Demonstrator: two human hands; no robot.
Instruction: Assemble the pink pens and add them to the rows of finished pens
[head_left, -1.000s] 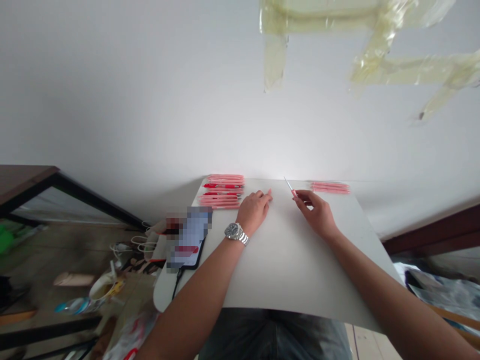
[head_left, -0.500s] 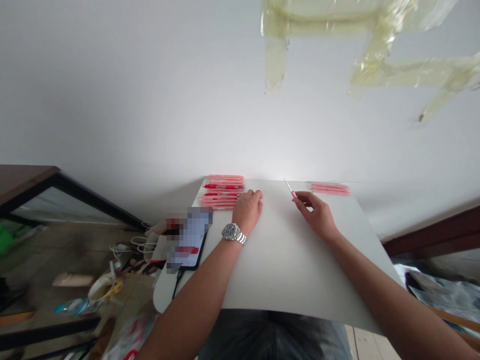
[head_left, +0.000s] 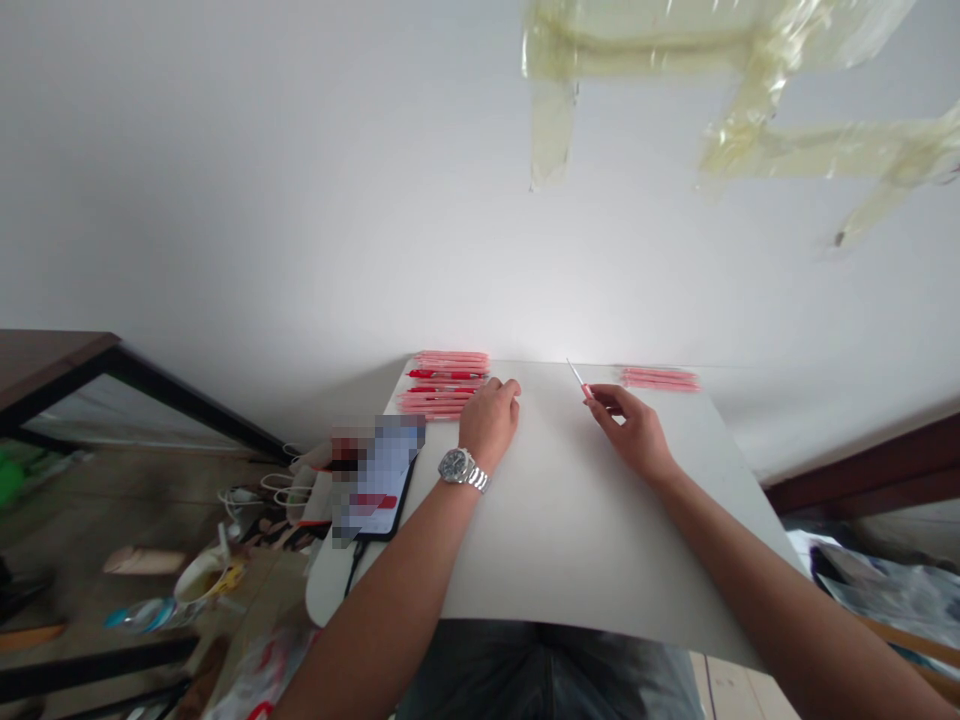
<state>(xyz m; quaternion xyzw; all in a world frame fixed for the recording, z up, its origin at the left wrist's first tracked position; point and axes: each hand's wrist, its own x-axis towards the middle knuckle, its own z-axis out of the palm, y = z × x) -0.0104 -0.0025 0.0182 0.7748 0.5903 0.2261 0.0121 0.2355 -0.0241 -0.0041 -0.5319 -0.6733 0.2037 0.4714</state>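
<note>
My right hand (head_left: 627,422) pinches a slim stick (head_left: 576,375) between thumb and fingertips. The stick has a red-pink lower end and a thin whitish rod that points up and left. My left hand (head_left: 490,418), with a metal watch (head_left: 457,467) at its wrist, rests at the right end of a row of pink sticks (head_left: 439,402). Its fingers are curled, and whatever they hold is hidden. Among the row lie red pens (head_left: 446,374) with dark tips. A smaller bundle of pink sticks (head_left: 660,379) lies at the back right, beyond my right hand.
The white table (head_left: 577,540) stands against a wall with yellowed tape (head_left: 652,50) on it. A phone (head_left: 386,490) with a cable sits at the left edge. Cords, a cup (head_left: 201,578) and a bottle (head_left: 146,615) are on the floor to the left.
My left hand has shifted slightly left and toward me, along the end of the row. The right hand and its stick are nearly still.
</note>
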